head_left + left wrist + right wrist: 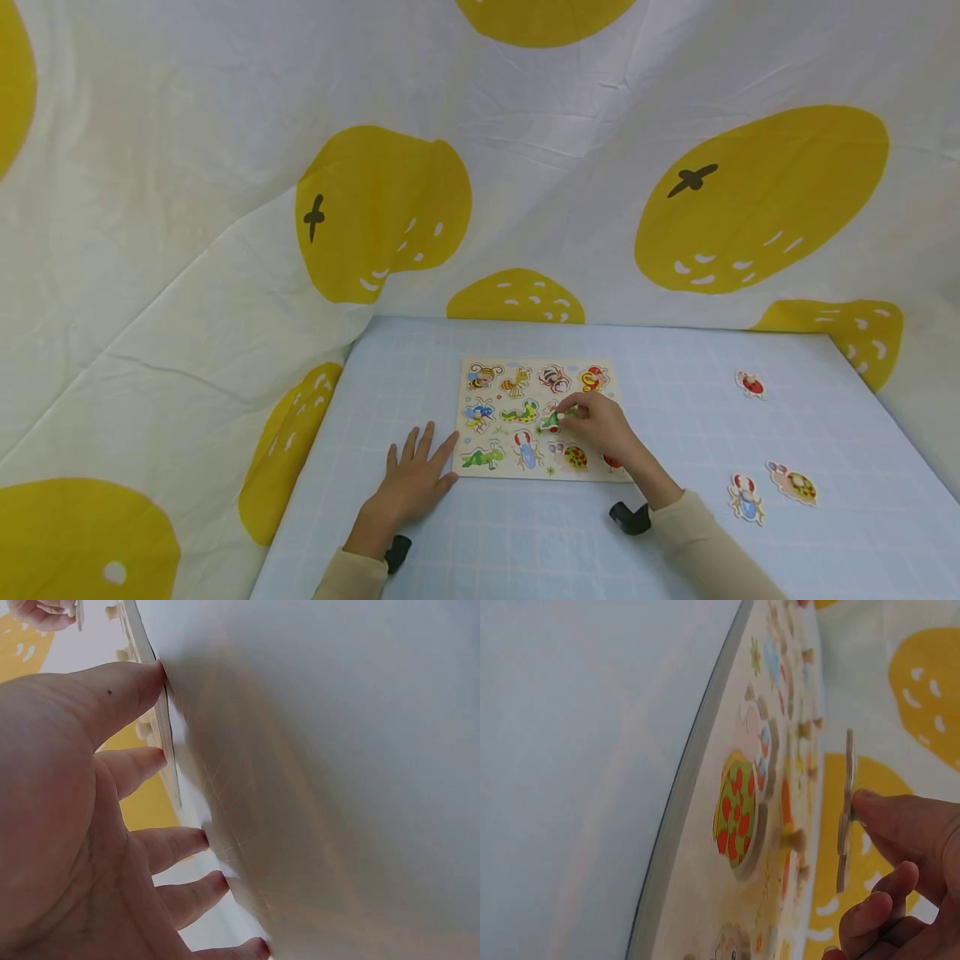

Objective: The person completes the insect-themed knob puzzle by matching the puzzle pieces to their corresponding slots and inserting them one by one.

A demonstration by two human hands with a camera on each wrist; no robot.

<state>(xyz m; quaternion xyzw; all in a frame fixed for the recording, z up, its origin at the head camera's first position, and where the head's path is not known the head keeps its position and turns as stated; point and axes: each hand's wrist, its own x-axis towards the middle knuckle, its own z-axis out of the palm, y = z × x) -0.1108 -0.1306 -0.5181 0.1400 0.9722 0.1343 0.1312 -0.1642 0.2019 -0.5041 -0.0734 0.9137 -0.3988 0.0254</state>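
A wooden peg puzzle board (487, 429) with insect pictures lies flat on the table. Over its middle row, my right hand (603, 423) pinches a green insect puzzle piece (551, 422) between thumb and fingertips. In the right wrist view, that puzzle piece (846, 817) appears edge-on, raised off the board (697, 847). Left of the board, my left hand (412, 482) rests with fingers spread. Its thumb (142, 679) and index finger touch the board's edge, while the other fingertips press on the table. What lies under the held piece is partly hidden.
Several knobbed pieces, such as the caterpillar (521, 412) and bee (482, 377), sit in the board. On the table to the right lie a ladybug piece (750, 384), a blue beetle piece (746, 499) and a spotted snail-like piece (792, 483). A patterned cloth (540, 200) hangs behind.
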